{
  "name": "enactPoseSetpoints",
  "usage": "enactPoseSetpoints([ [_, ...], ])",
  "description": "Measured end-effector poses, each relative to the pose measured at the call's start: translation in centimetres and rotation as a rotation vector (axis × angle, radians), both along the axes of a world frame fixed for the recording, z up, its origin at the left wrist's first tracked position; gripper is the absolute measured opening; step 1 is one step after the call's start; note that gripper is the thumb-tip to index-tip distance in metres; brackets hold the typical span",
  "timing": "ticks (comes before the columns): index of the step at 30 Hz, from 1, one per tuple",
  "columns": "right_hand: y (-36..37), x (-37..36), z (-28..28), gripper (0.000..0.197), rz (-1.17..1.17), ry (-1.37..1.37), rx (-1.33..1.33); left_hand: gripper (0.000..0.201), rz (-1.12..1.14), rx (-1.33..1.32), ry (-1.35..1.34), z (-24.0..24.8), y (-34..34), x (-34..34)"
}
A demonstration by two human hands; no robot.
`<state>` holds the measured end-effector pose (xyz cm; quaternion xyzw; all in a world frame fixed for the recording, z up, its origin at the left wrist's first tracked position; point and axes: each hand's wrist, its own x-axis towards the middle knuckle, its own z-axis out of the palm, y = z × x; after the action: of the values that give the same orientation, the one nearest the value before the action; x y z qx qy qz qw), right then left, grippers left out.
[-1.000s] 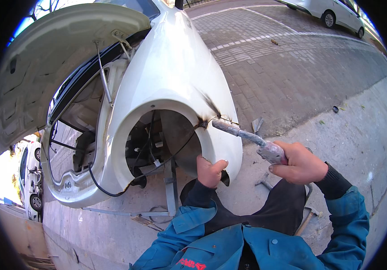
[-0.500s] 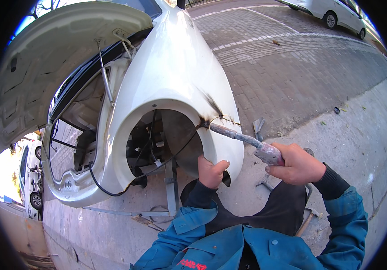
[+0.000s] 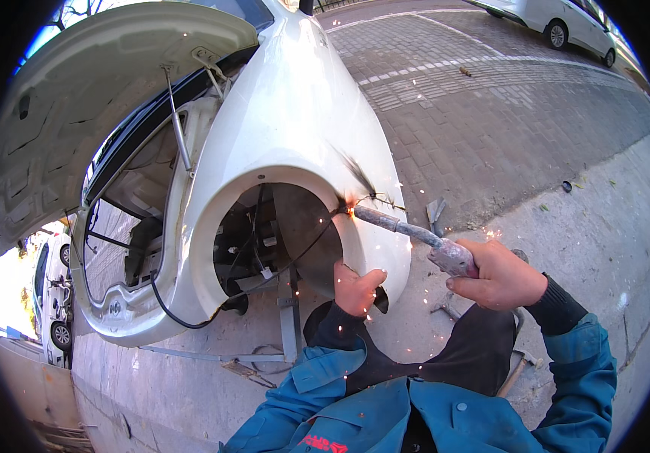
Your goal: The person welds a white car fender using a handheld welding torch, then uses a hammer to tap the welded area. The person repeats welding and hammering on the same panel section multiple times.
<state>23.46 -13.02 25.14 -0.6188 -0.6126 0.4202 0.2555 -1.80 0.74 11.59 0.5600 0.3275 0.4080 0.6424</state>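
Observation:
A white car body panel (image 3: 280,128) with a round wheel arch stands before me. My right hand (image 3: 499,275) is closed round the worn, pinkish grip of a rod-shaped welding tool (image 3: 397,224). Its tip meets the panel beside the arch's rim, where an orange glow shows and sparks fly out. Dark scorch marks (image 3: 358,175) spread above that spot. My left hand (image 3: 357,289) grips the panel's lower edge beside the arch, fingers partly hidden behind it. A black cable (image 3: 306,251) runs from near the glowing spot, across the opening, to the lower left.
The raised lid (image 3: 106,98) rests on a strut (image 3: 177,124) at the left. A grey metal stand (image 3: 289,325) is under the body. A hammer (image 3: 516,372) and other tools lie on the concrete by my knees. White cars are parked at far right (image 3: 557,30) and left (image 3: 61,332).
An orange glow has appeared at the tool's tip. Sparks now scatter over my hands, legs and the floor. Both hands stay almost where they were.

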Motion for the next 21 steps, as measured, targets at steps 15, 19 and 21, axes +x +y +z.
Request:
enactPoseSetpoints([
  [15, -0.35, -0.02, 0.45, 0.028, -0.002, 0.043, 0.045, 0.032, 0.023, 0.022, -0.105, 0.21, -0.20, 0.59],
  [19, -0.40, 0.12, 0.36, 0.031, -0.003, 0.044, 0.000, 0.033, 0.022, 0.025, -0.101, 0.09, -0.13, 0.61],
  [21, -0.30, 0.08, 0.30, 0.034, -0.006, 0.047, -0.004, 0.034, 0.023, 0.021, -0.104, 0.03, -0.12, 0.60],
])
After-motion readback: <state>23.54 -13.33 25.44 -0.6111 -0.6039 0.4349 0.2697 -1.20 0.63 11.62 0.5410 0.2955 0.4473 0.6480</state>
